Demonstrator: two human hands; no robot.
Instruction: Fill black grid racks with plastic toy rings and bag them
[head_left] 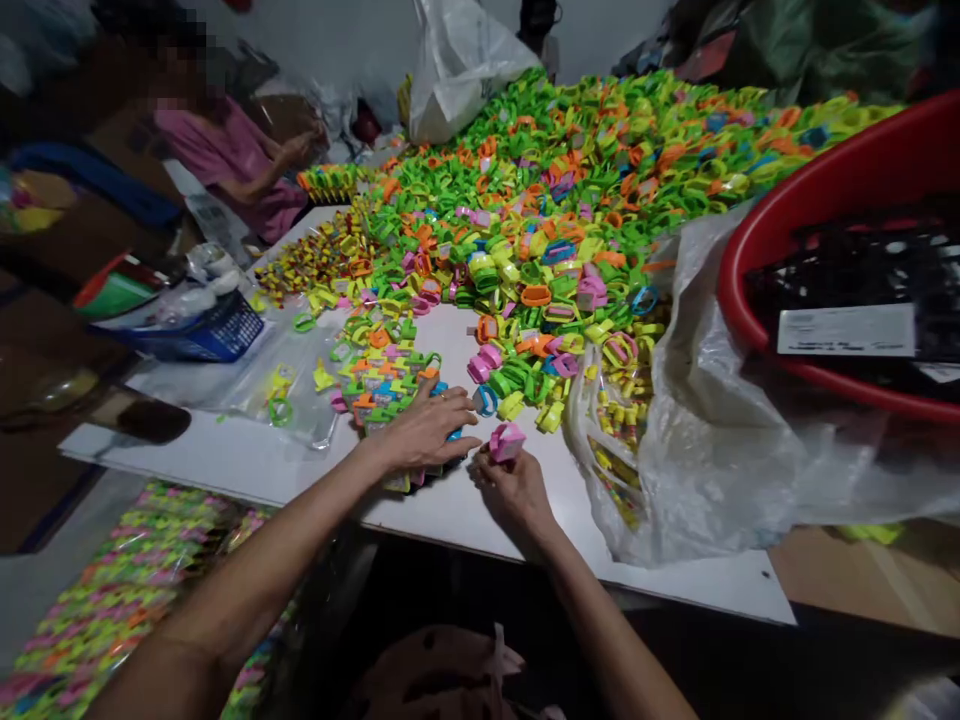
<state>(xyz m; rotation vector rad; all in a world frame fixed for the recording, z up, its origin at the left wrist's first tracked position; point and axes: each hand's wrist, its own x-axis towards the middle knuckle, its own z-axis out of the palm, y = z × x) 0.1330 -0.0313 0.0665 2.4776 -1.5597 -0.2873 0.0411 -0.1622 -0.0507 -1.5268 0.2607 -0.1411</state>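
Note:
My left hand [424, 432] lies palm down on a neat block of small coloured plastic pieces [382, 385] on the white table [450, 505], fingers curled over its near end. My right hand [514, 490] pinches a pink plastic piece [507, 441] just right of that block. A huge loose heap of green, orange, yellow and pink plastic pieces [562, 190] covers the table behind both hands.
A clear plastic bag [705, 440] with small yellow parts slumps at the right, under a red tub [825, 200] holding black parts. A blue basket [202, 335] and flat plastic bags sit left. Another person [240, 165] sits at the far left. Packed coloured pieces [112, 600] lie below the table.

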